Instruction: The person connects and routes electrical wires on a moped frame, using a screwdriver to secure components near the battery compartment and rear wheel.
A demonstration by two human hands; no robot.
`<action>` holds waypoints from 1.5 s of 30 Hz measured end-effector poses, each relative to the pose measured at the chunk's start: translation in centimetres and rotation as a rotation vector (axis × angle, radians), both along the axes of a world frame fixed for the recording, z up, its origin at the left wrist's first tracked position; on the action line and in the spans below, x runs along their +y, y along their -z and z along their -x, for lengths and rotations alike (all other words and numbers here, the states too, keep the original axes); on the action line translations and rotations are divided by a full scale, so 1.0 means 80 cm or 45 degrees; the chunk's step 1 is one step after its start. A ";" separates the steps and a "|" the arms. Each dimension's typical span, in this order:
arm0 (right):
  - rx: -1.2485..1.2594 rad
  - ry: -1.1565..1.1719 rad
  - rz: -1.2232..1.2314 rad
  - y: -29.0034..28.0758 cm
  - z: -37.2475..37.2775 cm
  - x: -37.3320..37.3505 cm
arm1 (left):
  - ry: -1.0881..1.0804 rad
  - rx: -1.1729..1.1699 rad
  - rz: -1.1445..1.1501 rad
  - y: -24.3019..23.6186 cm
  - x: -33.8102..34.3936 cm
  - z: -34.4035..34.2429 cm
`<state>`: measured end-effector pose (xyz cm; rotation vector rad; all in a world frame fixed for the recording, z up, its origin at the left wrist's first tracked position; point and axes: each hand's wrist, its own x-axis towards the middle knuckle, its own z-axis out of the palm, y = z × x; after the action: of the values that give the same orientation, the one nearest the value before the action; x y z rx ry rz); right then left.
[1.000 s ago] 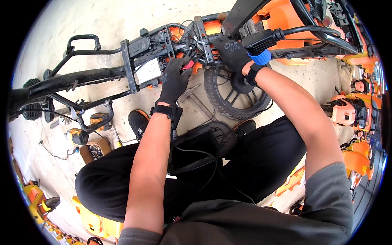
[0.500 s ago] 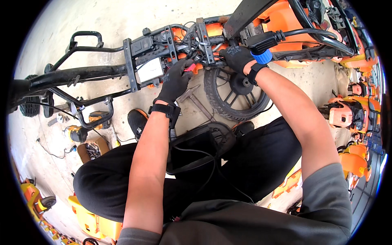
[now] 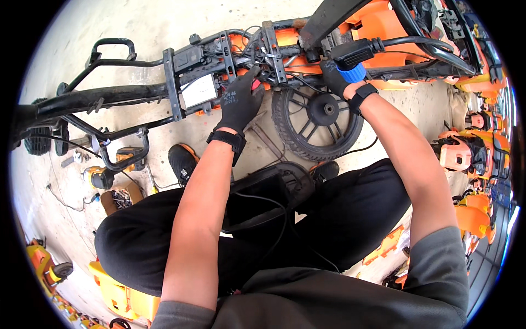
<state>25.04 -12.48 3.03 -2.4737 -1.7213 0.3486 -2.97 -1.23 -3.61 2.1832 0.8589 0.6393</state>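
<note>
I sit before a black scooter frame (image 3: 142,93) on its side, with wiring (image 3: 257,55), metal brackets and orange panels. My left hand (image 3: 240,101), in a black glove, is closed on a small red object (image 3: 256,84) at the wiring in the middle. My right hand (image 3: 335,78), also gloved, reaches into the frame right of it, beside a black plug-like part (image 3: 353,55) with a blue cap (image 3: 353,75); its fingers are mostly hidden. Below the frame lies a spoked wheel (image 3: 293,131). A white-topped box (image 3: 199,90) is fixed left of my left hand.
A metal bar tool (image 3: 268,140) lies near the wheel. Power tools (image 3: 100,178) and a cardboard box (image 3: 119,200) of small parts sit at left. A black housing (image 3: 257,214) with a cable is between my legs. Orange scooters (image 3: 474,214) crowd the right edge.
My left hand has moved up and right into the wiring with the red object. My right hand has shifted right along the frame, showing more of the wheel's hub.
</note>
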 end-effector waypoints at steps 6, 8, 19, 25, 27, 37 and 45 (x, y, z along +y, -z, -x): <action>-0.008 0.052 0.082 -0.018 0.002 -0.005 | -0.155 -0.095 -0.044 -0.005 -0.002 -0.008; 0.185 0.238 0.076 -0.011 0.000 -0.007 | -0.220 -0.185 -0.130 -0.012 0.003 -0.015; 0.222 0.062 -0.258 -0.009 0.017 -0.010 | 0.116 0.093 -0.095 -0.011 0.042 -0.019; 0.030 -0.069 -0.149 0.015 0.010 -0.002 | 0.190 -0.005 0.047 -0.001 0.058 -0.019; -0.256 -0.222 -0.068 0.029 0.004 0.000 | 0.145 -0.070 0.146 -0.010 0.048 -0.016; -0.252 -0.361 -0.121 0.003 0.017 0.010 | -0.166 -0.275 0.942 -0.035 0.053 -0.002; -0.174 -0.318 0.160 -0.006 0.032 0.005 | -0.243 -0.250 0.924 -0.017 0.072 -0.019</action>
<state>22.49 -12.10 3.54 -2.4191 -2.1352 0.3246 -1.42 4.56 -2.29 1.3792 1.0059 0.5132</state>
